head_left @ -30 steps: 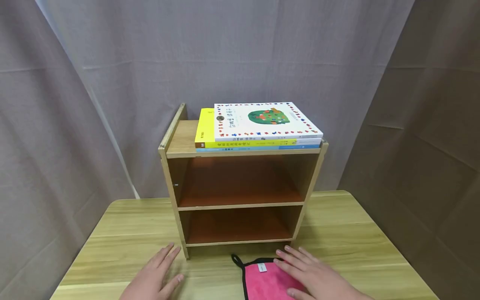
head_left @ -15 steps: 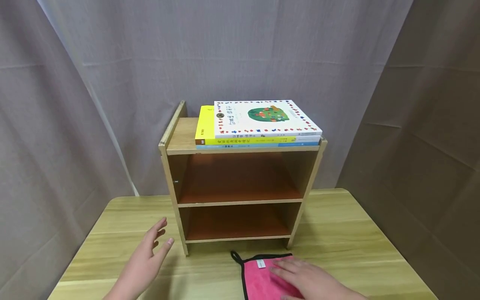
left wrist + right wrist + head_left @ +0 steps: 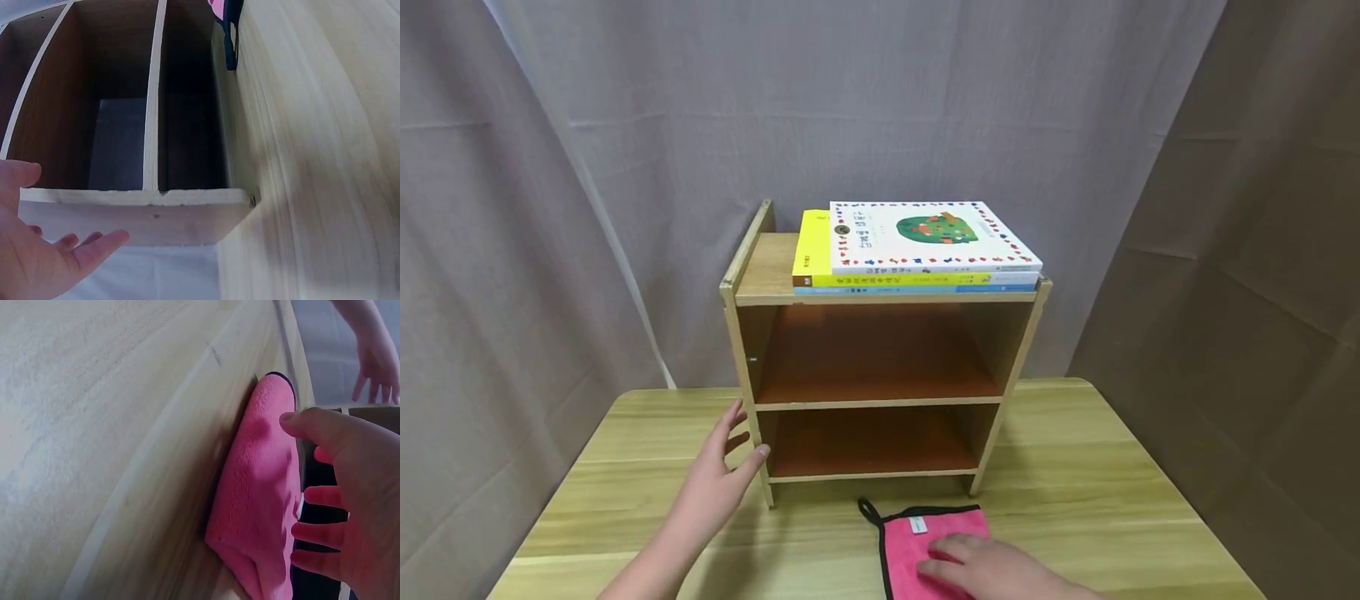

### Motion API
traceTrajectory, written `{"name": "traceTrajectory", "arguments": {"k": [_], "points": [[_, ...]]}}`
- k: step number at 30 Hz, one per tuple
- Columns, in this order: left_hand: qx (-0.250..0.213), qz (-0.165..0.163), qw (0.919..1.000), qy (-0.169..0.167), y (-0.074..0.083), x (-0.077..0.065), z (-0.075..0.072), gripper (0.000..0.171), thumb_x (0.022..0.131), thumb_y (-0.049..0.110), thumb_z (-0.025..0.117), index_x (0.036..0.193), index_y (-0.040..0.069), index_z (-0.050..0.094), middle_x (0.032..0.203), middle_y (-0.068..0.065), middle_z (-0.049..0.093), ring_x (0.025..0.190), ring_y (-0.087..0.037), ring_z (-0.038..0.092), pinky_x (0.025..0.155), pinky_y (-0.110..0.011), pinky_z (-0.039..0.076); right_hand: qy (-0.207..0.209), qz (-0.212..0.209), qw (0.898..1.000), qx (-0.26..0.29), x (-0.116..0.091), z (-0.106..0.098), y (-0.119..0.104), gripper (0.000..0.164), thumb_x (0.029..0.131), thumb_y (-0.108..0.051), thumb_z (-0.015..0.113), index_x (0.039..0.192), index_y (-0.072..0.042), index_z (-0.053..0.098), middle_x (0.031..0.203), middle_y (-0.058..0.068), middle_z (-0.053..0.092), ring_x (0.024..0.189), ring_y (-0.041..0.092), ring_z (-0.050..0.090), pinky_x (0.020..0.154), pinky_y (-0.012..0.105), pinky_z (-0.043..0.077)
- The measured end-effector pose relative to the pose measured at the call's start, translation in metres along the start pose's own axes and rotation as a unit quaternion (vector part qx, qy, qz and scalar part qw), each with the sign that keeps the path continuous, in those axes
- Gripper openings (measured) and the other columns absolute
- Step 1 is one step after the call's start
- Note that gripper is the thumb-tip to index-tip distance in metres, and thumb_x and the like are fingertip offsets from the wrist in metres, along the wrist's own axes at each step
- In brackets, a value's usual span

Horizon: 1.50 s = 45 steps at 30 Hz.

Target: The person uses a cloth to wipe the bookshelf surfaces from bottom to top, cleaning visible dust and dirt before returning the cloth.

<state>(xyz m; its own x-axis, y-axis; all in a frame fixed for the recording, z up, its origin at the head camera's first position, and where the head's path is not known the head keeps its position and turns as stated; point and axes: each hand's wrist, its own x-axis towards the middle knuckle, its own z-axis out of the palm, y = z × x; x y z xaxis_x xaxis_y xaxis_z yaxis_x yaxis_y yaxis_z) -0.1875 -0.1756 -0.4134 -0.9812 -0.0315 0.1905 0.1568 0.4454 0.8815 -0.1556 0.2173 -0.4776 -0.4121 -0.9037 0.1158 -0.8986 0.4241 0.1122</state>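
Observation:
A small wooden shelf unit [image 3: 880, 405] stands on the table. My left hand [image 3: 718, 479] is beside its left side panel [image 3: 137, 215], with the thumb spread away from the fingers. In the left wrist view the thumb reaches towards the panel's front edge, and the fingers lie along the outer face; nothing is held. In front of the unit lies a folded pink cloth [image 3: 910, 546] with black trim, a hanging loop and a white tag. Over it is my right hand [image 3: 988, 567], its fingers spread and slightly bent. In the right wrist view, thumb and fingers stand apart above the cloth.
Several books are stacked flat on the unit's top board, a white picture book [image 3: 917, 237] uppermost over a yellow book [image 3: 812, 242]. Two reddish-brown shelves are below. Grey curtains [image 3: 625, 167] hang behind and to the left of the table [image 3: 1120, 500], brown cloth [image 3: 1240, 333] to the right.
My left hand has risen from the table and moved forward and right to the unit's left panel. My right hand has drawn slightly back and left over the cloth, its fingers more bent.

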Motion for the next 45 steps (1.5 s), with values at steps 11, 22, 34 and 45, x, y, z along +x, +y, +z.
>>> {"name": "traceTrajectory", "arguments": {"k": [11,22,34,45], "points": [[0.008,-0.030,0.9995,0.008,0.002,0.012,0.010,0.077,0.098,0.031,0.063,0.159,0.017,0.019,0.160,-0.014,0.023,0.135,-0.041,0.042,0.100,-0.055,0.044,0.019,-0.034,0.999,-0.037,0.000,0.018,-0.001,0.044,0.102,-0.046,0.050,0.141,-0.027,0.054,0.131,0.007,0.059,0.115,0.025,0.060,0.087,0.032,0.053],[0.047,-0.041,0.9978,-0.022,-0.005,0.018,0.013,0.074,0.101,0.028,0.057,0.160,0.020,0.014,0.162,-0.015,0.019,0.133,-0.041,0.043,0.097,-0.053,0.047,-0.067,0.015,0.997,-0.039,0.007,0.015,-0.009,0.054,0.101,-0.060,0.036,0.143,-0.029,0.051,0.136,0.009,0.056,0.115,0.033,0.060,0.085,0.040,0.055],[0.049,-0.028,0.9981,-0.025,-0.006,0.021,0.013,0.073,0.101,0.025,0.056,0.160,0.022,0.014,0.163,-0.011,0.019,0.134,-0.041,0.042,0.102,-0.055,0.043,-0.058,0.029,0.998,-0.025,0.015,0.013,-0.017,0.050,0.102,-0.060,0.031,0.138,-0.033,0.054,0.133,0.005,0.056,0.116,0.029,0.058,0.078,0.042,0.055],[0.051,-0.027,0.9980,-0.026,-0.006,0.020,0.013,0.071,0.101,0.025,0.056,0.160,0.021,0.016,0.163,-0.010,0.019,0.136,-0.041,0.040,0.105,-0.057,0.039,-0.027,0.010,0.998,-0.047,0.018,0.016,-0.017,0.031,0.098,-0.049,0.054,0.124,-0.034,0.064,0.098,-0.010,0.053,0.085,0.006,0.048,0.061,0.016,0.037]]}}
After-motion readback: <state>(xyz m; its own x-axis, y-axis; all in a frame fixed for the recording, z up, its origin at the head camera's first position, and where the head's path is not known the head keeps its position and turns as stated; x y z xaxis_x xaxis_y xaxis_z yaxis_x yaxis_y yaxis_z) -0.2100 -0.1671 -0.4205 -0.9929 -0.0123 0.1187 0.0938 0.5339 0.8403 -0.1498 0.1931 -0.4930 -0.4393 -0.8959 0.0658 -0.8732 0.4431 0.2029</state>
